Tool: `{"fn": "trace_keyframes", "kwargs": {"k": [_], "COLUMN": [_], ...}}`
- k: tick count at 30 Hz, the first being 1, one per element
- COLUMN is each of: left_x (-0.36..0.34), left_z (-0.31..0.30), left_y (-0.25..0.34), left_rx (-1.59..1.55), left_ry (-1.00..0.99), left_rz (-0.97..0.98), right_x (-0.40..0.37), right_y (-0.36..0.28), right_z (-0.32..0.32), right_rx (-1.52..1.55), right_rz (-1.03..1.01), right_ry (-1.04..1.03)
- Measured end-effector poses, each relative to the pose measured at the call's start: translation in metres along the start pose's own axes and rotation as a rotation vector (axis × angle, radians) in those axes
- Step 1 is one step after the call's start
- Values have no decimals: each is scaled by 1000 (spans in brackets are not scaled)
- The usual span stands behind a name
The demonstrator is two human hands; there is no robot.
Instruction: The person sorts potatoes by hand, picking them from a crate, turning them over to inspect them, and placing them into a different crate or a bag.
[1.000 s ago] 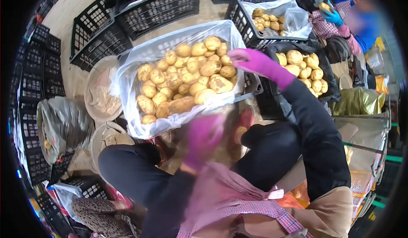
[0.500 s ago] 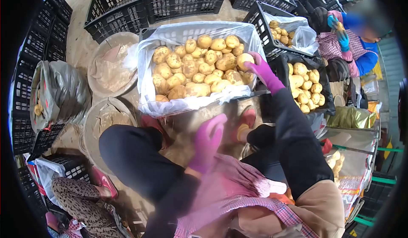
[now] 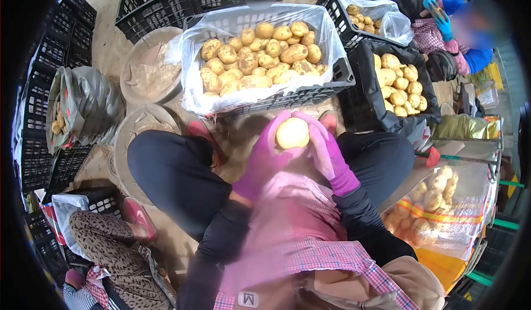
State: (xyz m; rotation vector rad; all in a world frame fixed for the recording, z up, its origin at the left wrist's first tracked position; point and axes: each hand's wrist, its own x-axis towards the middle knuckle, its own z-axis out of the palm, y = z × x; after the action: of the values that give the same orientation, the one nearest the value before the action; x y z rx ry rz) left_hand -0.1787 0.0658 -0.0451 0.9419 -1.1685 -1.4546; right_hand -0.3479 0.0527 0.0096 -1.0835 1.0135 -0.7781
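A pale round potato point(image 3: 292, 133) is held between my two purple-gloved hands, above my lap and short of the big crate. My left hand point(image 3: 266, 155) wraps its left side and underside. On the right side, my right hand point(image 3: 326, 149) closes around it, fingertips meeting the left ones at the top. Beyond my hands stands a black crate point(image 3: 326, 88) lined with white plastic film and heaped with yellow, partly soiled potatoes point(image 3: 260, 55).
To the right, a black-lined crate point(image 3: 359, 99) holds potatoes, near a clear bag of potatoes point(image 3: 437, 199). Two round basins point(image 3: 130, 127) stand left, beside a grey sack point(image 3: 94, 105). Co-workers sit at upper right point(image 3: 470, 39) and lower left point(image 3: 110, 243).
My right hand has lifted a potato from the crate's right side and brought it back toward my lap. My left hand has come up to meet it; the view has shifted.
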Motion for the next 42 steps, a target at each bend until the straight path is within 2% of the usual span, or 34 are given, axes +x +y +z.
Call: {"fn": "trace_keyframes", "kwargs": {"k": [2, 4, 6, 9, 12, 14, 16, 17, 18, 19, 20, 21, 22, 23, 25, 26, 27, 28, 29, 30, 31, 32, 33, 36, 37, 38, 39, 40, 41, 42], "left_x": [-3, -4, -5, -7, -8, -5, -3, -6, 1, -4, -9, -9, -6, -4, -3, 2, 5, 2, -1, -4, -13, -22, -19, -21, -13, -1, 10, 4, 5, -3], "left_z": [2, 3, 4, 2, -1, -3, 7, 23, 23, 28, 13, 9, 9, 5, 8, -4, -4, -21, -15, -1, 4, 16, 15, -14, -24, -31, -41, -78, -61, -28], "left_y": [3, 15, 17, 12, 17, 11, 27, 47, 41, 34, 0, -7, -17, -21, -11, -27, -33, -71, -73, -62, -46, -16, -17, -54, -54, -50, -51, -112, -94, -50], "left_rx": [1, -22, -48, -116, -163, -87, -144, -337, -230, -332, -166, -151, -172, -181, -131, -161, -130, -31, 51, 126, 325, 524, 572, 593, 391, 181, -38, -14, -47, -82], "left_ry": [3, -1, 1, 3, 4, 3, -38, -14, -64, -29, 32, 55, 55, 73, 84, 10, 63, 0, -39, -60, -58, -55, -69, -50, -47, -39, -28, -137, -48, 41], "left_rz": [-1, 9, 2, -31, -14, 71, 7, -40, -147, -81, -74, -161, -159, -170, -191, -184, -291, -68, 154, 380, 393, 411, 517, 722, 269, -181, -627, -271, -329, -386], "right_x": [3, 1, -8, -7, -4, -2, 4, 0, -4, -22, -42, -58, -69, -94, -151, -177, -208, -232, -250, -273, -296, -321, -343, -397, -423, -463, -496, -510, -522, -535], "right_y": [12, 7, -6, -13, -9, 5, 28, 13, -3, -48, -86, -115, -130, -157, -222, -242, -257, -263, -257, -259, -259, -248, -236, -239, -248, -256, -258, -264, -276, -286], "right_z": [-4, 2, 11, 16, 3, 16, 16, 4, -10, -18, -29, -43, -75, -100, -108, -124, -140, -154, -180, -194, -208, -238, -267, -318, -342, -364, -379, -371, -355, -346], "right_rx": [-28, -95, -182, -119, -47, 269, 543, 475, 407, 151, 57, -34, -574, -950, -405, -338, -259, -92, -56, 157, 373, 422, 478, 33, -73, -571, -1169, -1240, -1308, -1355], "right_rz": [-144, -156, 1, 58, 72, 92, 115, 96, 77, 64, -71, -195, -555, -690, -812, -931, -895, -886, -997, -953, -899, -973, -1042, -1409, -1558, -1580, -1494, -1493, -1491, -1367], "right_ry": [-11, -2, 41, 145, 21, 32, 42, 40, 40, 61, 231, 378, 688, 970, 1085, 1092, 1060, 1115, 1127, 1175, 1200, 1242, 1282, 2005, 2225, 2614, 2937, 2867, 2796, 2847]}}
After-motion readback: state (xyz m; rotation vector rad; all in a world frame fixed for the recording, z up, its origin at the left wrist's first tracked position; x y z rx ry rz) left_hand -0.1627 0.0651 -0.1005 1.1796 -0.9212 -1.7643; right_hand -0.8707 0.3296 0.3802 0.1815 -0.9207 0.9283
